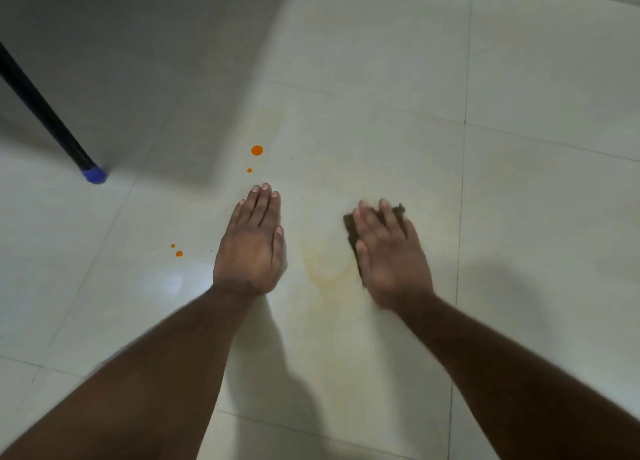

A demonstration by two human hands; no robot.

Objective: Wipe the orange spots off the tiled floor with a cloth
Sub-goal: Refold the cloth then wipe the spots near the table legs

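Orange round liquid spots (256,150) left of centre awaited wiping, seemingly next, while the flat right hand (389,258) pressed a dark crumpled cloth (351,229) and the left hand (254,248) rested open, ungripping.

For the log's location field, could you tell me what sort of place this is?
Probably an indoor room at home: glossy cream tiled floor with grout lines, and a black furniture leg with a blue cap.

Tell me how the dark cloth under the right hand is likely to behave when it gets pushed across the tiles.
The dark cloth looks limp: it lies flat under the right hand, with a crumpled corner past the fingertips, so it may bunch. The tiled floor is glossy, so it probably slides easily. The faint yellowish smear beside it suggests it may spread residue.
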